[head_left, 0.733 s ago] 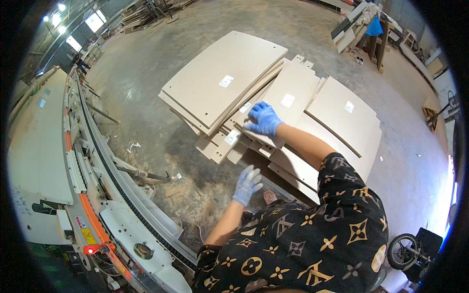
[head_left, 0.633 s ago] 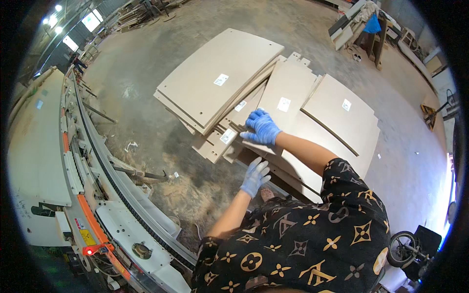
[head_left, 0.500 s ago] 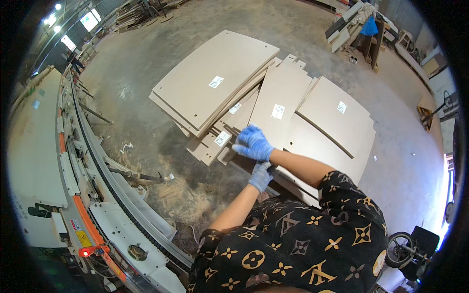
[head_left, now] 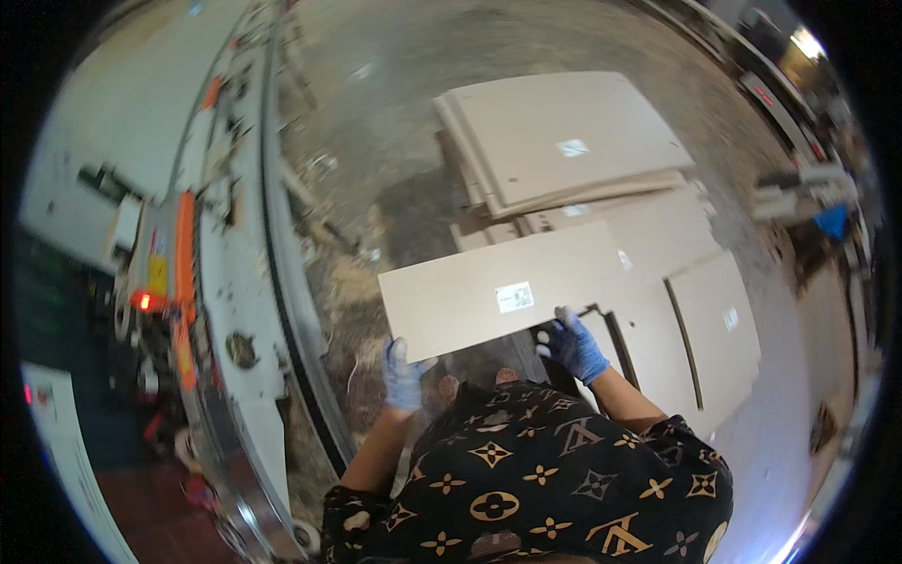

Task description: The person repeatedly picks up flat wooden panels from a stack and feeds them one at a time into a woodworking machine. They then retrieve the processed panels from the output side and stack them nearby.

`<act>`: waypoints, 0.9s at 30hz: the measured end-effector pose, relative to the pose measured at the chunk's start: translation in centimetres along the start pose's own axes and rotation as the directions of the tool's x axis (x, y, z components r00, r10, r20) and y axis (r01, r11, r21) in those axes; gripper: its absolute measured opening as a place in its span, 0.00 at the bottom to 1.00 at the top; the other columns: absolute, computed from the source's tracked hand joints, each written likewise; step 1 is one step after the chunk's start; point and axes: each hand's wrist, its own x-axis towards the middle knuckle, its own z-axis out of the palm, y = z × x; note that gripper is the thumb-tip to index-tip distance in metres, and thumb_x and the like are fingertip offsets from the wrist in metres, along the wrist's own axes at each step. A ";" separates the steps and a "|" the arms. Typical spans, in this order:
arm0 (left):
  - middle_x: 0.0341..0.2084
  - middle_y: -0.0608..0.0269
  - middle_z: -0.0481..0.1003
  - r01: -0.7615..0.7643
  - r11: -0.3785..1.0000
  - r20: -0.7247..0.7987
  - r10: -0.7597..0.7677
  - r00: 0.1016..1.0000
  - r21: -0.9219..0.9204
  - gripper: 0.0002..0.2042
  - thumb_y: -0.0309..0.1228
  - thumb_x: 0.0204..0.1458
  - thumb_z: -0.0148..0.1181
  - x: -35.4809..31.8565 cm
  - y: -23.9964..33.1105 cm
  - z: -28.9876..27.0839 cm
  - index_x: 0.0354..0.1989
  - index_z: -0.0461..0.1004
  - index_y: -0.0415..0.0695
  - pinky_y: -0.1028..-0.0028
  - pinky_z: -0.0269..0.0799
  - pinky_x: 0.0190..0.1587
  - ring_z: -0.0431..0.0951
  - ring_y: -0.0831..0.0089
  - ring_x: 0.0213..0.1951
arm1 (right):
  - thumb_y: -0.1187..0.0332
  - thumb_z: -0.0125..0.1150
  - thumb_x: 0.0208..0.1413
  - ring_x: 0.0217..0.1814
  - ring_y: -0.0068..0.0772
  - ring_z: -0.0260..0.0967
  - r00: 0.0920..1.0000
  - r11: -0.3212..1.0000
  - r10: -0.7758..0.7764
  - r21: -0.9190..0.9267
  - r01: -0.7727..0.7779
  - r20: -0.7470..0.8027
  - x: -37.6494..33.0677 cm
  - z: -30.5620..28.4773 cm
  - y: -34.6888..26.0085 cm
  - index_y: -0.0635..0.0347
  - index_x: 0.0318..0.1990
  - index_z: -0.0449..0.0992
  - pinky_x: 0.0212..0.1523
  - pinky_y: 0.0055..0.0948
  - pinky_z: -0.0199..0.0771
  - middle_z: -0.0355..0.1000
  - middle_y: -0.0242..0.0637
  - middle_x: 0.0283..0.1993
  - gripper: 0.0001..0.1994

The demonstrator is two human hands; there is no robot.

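Observation:
Both my hands wear blue and white work gloves. A long beige rectangular panel (head_left: 442, 299) with a white label (head_left: 514, 297) is held out in front of me, slightly tilted, its right end over other boards. My left hand (head_left: 404, 376) grips its near left corner, thumb on the top face. Farther along the near edge, my right hand (head_left: 573, 346) grips it with the thumb near the edge and the other fingers partly hidden. Beyond the panel lies a stack of large beige boards (head_left: 564, 117) with a curved far edge. More labelled boards (head_left: 728, 352) spread out to the right.
To my left runs a long machine with an orange strip (head_left: 186, 244), a dark rail and a lit red light (head_left: 144, 301). Sawdust and scraps lie on the concrete floor (head_left: 376, 113). A blue bag (head_left: 831, 222) and stacked offcuts are at the far right.
My hands were close together beside the boards; now they are apart, holding the panel between them. My view has turned toward the machine, so the board stacks appear farther right.

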 end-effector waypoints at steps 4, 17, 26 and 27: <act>0.42 0.62 0.71 -0.193 0.981 -0.198 0.191 0.961 0.012 0.19 0.44 0.59 0.47 -4.9 2.1 -9.5 0.52 0.66 0.44 0.69 0.75 0.40 0.74 0.70 0.42 | 0.50 0.65 0.48 0.46 0.31 0.67 0.978 0.995 0.099 -0.047 -0.092 0.183 4.9 7.0 3.2 0.55 0.53 0.67 0.52 0.36 0.69 0.69 0.33 0.46 0.29; 0.61 0.49 0.58 0.248 0.513 -0.561 0.807 0.188 0.822 0.32 0.37 0.45 0.66 -19.0 4.2 -33.9 0.60 0.63 0.50 0.59 0.64 0.57 0.60 0.52 0.60 | 0.60 0.57 0.58 0.51 0.38 0.68 0.609 0.602 0.741 -0.680 -0.419 0.281 12.7 39.7 34.7 0.52 0.52 0.68 0.54 0.44 0.70 0.68 0.36 0.52 0.16; 0.60 0.55 0.63 0.787 0.097 -0.573 0.740 0.352 0.609 0.25 0.46 0.45 0.62 -15.5 9.7 -42.4 0.54 0.71 0.60 0.60 0.58 0.61 0.61 0.49 0.59 | 0.57 0.54 0.58 0.43 0.34 0.69 0.541 0.533 0.772 -0.803 -0.268 0.332 16.7 48.7 50.1 0.46 0.49 0.68 0.42 0.40 0.70 0.70 0.29 0.45 0.14; 0.60 0.57 0.63 0.782 0.115 -0.572 0.748 0.338 0.613 0.23 0.45 0.47 0.60 -14.6 9.8 -42.7 0.55 0.71 0.60 0.60 0.57 0.61 0.61 0.51 0.59 | 0.56 0.55 0.57 0.41 0.35 0.70 0.544 0.557 0.754 -0.798 -0.231 0.369 16.8 48.2 50.3 0.46 0.50 0.68 0.40 0.42 0.70 0.70 0.30 0.45 0.15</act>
